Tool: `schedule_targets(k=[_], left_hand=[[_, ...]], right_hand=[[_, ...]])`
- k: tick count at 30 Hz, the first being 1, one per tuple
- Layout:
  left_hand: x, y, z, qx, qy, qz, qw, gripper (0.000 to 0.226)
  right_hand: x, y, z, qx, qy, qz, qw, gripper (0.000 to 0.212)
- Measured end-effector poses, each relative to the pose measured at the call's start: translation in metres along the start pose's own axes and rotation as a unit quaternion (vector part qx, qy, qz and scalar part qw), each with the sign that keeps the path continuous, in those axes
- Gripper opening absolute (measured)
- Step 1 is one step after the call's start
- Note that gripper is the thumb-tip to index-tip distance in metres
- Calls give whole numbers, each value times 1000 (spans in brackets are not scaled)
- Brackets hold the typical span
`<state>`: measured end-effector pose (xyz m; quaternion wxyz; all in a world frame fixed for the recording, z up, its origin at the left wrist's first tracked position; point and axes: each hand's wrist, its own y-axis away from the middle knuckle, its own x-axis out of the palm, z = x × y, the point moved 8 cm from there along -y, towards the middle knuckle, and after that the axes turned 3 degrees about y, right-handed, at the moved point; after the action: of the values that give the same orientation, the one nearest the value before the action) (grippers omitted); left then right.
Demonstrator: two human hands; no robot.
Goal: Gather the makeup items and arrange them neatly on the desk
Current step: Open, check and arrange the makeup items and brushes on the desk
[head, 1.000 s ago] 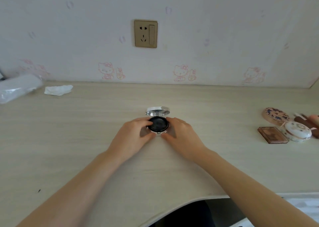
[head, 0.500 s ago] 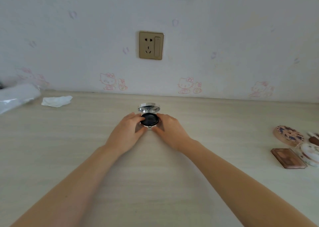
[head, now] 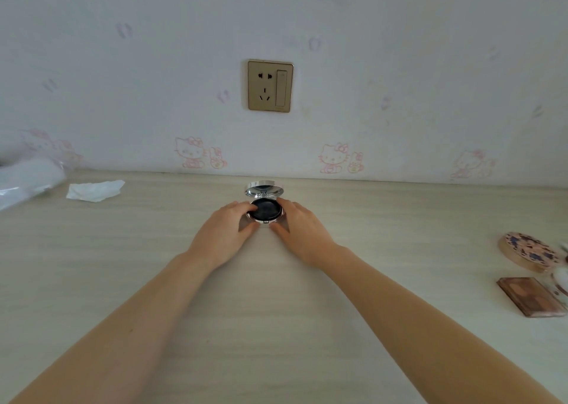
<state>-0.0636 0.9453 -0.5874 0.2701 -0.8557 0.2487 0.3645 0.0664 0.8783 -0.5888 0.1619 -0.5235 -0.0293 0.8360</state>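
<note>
A round compact (head: pixel 266 210) with a black inside and a raised silver mirror lid rests on the pale wooden desk (head: pixel 276 311), close to the back wall. My left hand (head: pixel 222 234) holds its left side, fingertips curled on the rim. My right hand (head: pixel 302 234) holds its right side the same way. At the right edge lie a round patterned compact (head: pixel 528 251), a brown rectangular palette (head: pixel 530 296) and part of a white round case (head: pixel 561 283).
A crumpled white tissue (head: pixel 93 190) lies at the back left, beside a clear plastic-wrapped bundle (head: pixel 27 182). A gold wall socket (head: pixel 270 85) sits above the compact. The wall runs just behind the compact.
Both hands have slid the open compact away from me toward the wall. My view has tilted up, so the items at the right sit nearer the frame edge.
</note>
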Motion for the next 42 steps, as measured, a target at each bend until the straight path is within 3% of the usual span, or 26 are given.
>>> schedule_targets(k=[10, 17, 34, 42], left_hand=[[-2, 10, -9, 6, -24, -33, 999, 43], [0, 34, -32, 9, -71, -36, 997, 52], [95, 84, -201, 102, 25, 26, 994, 36], [156, 64, -266, 137, 46, 76, 987, 31]], right_hand=[[-6, 11, -1, 20, 7, 12, 1000, 38], [-25, 48, -2, 35, 72, 50, 996, 54], [-146, 206, -86, 92, 180, -14, 979, 40], [-209, 241, -153, 174, 201, -46, 963, 36]])
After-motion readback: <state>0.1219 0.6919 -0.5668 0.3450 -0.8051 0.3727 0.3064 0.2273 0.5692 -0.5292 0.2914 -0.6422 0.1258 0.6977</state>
